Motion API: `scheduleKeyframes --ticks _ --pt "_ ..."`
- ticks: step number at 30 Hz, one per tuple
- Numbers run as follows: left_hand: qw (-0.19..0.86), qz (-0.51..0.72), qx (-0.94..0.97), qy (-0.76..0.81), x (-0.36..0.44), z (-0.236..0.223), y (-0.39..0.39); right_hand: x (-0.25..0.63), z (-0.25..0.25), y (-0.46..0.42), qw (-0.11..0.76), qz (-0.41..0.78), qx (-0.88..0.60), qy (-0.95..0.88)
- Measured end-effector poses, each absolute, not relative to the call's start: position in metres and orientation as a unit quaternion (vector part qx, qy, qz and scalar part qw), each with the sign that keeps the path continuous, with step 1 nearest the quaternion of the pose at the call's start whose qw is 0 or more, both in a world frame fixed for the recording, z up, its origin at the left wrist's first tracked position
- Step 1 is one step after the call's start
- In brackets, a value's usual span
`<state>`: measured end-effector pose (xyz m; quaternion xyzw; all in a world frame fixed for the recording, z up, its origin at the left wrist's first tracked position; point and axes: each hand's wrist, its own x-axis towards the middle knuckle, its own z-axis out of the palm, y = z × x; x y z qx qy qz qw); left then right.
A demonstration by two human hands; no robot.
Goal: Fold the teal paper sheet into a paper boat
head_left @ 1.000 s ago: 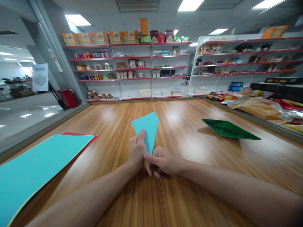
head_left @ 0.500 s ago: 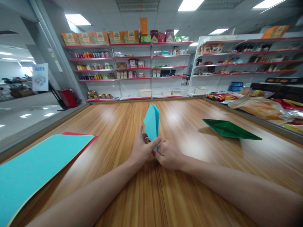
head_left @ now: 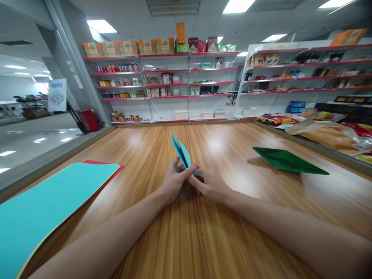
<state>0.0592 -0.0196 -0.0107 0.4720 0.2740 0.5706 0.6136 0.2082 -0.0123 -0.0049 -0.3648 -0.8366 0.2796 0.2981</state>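
A folded piece of light blue paper (head_left: 183, 152) stands up at the middle of the table, its two layers spread apart at the top. My left hand (head_left: 174, 180) is closed on its lower part, thumb on the near side. From the right, my right hand (head_left: 211, 185) pinches the paper's bottom end, fingers touching those of the left. The bottom end itself is hidden by my fingers. To the right lies a folded dark green paper shape (head_left: 289, 160) with pointed ends and a raised middle.
Light blue sheets (head_left: 64, 193) lie on the left of the wooden table (head_left: 232, 240), with a red sheet (head_left: 122, 167) underneath. Bagged snacks (head_left: 328, 135) sit beyond the right edge. Stocked shelves (head_left: 165, 83) stand behind the table.
The blue folded paper has turned and tilted to the left, now showing its layers edge-on. My right hand's fingers have shifted around its bottom end. The view has swung slightly left.
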Motion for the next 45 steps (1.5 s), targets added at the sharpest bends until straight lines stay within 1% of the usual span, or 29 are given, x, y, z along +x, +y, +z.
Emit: scheduleKeyframes --ticks 6,13,19,23,26,29,32,35,40,45 --pt "0.641 0.55 0.469 0.257 0.054 -0.01 -0.018 0.208 -0.009 -0.012 0.325 0.391 -0.328 -0.796" --pt "0.646 0.559 0.457 0.249 0.053 -0.01 -0.015 0.209 -0.019 -0.007 0.362 0.435 -0.355 -0.744" --pt "0.623 0.574 0.467 0.256 0.05 -0.015 -0.011 0.208 -0.023 0.005 0.423 0.475 -0.386 -0.668" --pt "0.585 0.571 0.51 0.268 0.046 -0.015 -0.008 0.21 -0.017 0.007 0.438 0.54 -0.367 -0.617" --pt "0.534 0.552 0.577 0.277 0.038 -0.009 -0.004 0.218 -0.012 0.011 0.424 0.597 -0.329 -0.596" --pt "0.487 0.516 0.643 0.289 0.025 -0.002 0.0 0.228 -0.008 0.018 0.391 0.64 -0.307 -0.586" --pt "0.485 0.475 0.674 0.291 0.012 0.003 0.006 0.231 -0.005 0.02 0.332 0.718 -0.27 -0.548" --pt "0.528 0.435 0.667 0.295 0.005 0.001 0.013 0.228 -0.005 0.016 0.301 0.761 -0.243 -0.521" --pt "0.623 0.377 0.606 0.32 0.002 -0.01 0.017 0.224 -0.007 0.011 0.28 0.752 -0.25 -0.542" --pt "0.693 0.27 0.589 0.316 0.007 -0.005 0.003 0.227 -0.009 0.012 0.254 0.723 -0.248 -0.593"
